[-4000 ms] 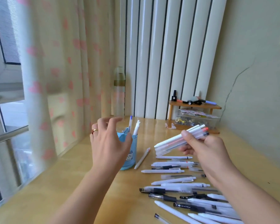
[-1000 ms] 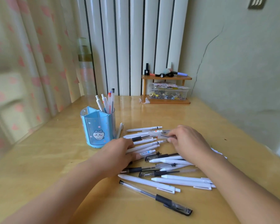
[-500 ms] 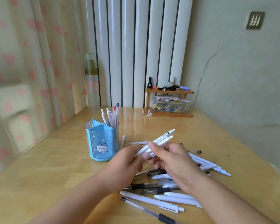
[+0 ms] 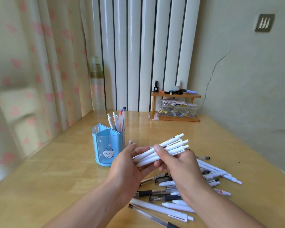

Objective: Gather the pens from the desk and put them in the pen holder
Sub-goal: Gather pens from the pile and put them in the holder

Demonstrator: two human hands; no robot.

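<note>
A bundle of white pens (image 4: 167,148) is held above the desk, tips pointing up and right. My right hand (image 4: 179,163) grips the bundle from the right, thumb on top. My left hand (image 4: 127,167) holds its lower left end with curled fingers. The blue pen holder (image 4: 108,146), with a cat picture, stands just left of my hands and has several pens (image 4: 118,120) upright in its rear compartment. Many loose white and black pens (image 4: 174,196) lie on the wooden desk (image 4: 48,178) below and right of my hands.
A small wooden shelf (image 4: 175,96) with markers on top and a clear box of clips (image 4: 178,110) under it stands at the back by the wall. A clear bottle (image 4: 97,83) stands at the back left, beside the curtain.
Both hands have gathered a bundle of white pens from the pile and lifted it off the desk. The camera view has tilted slightly; the bundle sits a little higher than half a second ago.
</note>
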